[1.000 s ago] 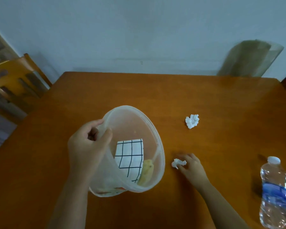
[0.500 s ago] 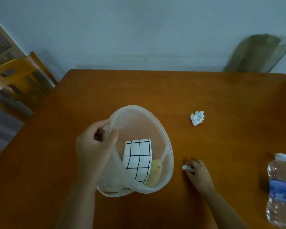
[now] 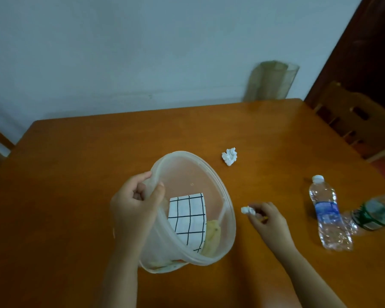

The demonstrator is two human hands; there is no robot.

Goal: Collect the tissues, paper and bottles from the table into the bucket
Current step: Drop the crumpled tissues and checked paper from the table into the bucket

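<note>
1. Translucent plastic bucket [image 3: 209, 181] at centre frame, tilted with its mouth toward the camera and the right; round rim, thin flexible wall, pinched inward at upper left.
2. Inside the bucket: a white sheet of paper with a black grid [image 3: 187, 218] leaning against the wall, a pale yellowish lump [image 3: 212, 235] beside it at lower right, and some blurred orange and green scraps at the bottom.
3. Left hand [image 3: 135, 210] closed on the bucket rim, thumb inside, fingers outside.
4. Right hand [image 3: 268, 220] right of the bucket, fingertips pinched on a small crumpled white tissue [image 3: 247, 210] held just beside the rim.
5. Second crumpled tissue [image 3: 229, 156] lying on the desk [image 3: 87, 163] above and right of the bucket, apart from it.
6. Clear plastic bottle [image 3: 328, 213] with white cap and blue label at right, lying on the desk; label text too blurred to read.
7. Crushed clear bottle with green label [image 3: 375, 213] touching it at the right edge of the frame; writing unreadable.
8. Desk of glossy orange-brown wood, smooth, with rounded corners.
9. Wooden chair [image 3: 360, 121] at upper right; folded olive translucent sheet [image 3: 270, 81] against the pale wall behind the desk.
</note>
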